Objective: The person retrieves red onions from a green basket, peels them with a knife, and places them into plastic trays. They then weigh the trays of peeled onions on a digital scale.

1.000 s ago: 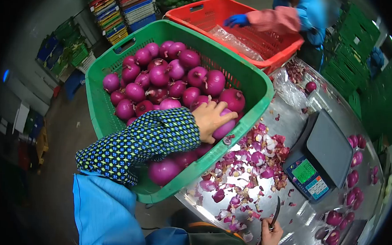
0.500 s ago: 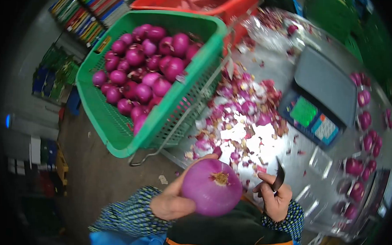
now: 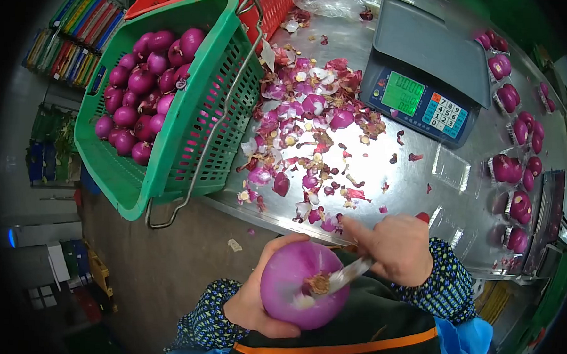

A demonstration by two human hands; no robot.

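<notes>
A large purple onion (image 3: 291,273) rests in my left hand (image 3: 251,307), its dry root end facing up and to the right. My right hand (image 3: 395,250) is closed round a small knife (image 3: 350,275), whose blade touches the onion beside the root end. A pale cut spot shows on the onion just below the root. Peeled skins and trimmings (image 3: 317,140) lie on the metal table beyond my hands.
A green basket (image 3: 193,134) of onions stands at the left, with a red basket (image 3: 266,16) behind it. On the metal table (image 3: 392,189) are a digital scale (image 3: 424,69), clear plastic trays (image 3: 452,168) and packed onions (image 3: 505,168) along the right.
The knife has come from the right onto the onion at its root end, and a pale cut spot now shows. The camera view has shifted, with the basket and scale now further left.
</notes>
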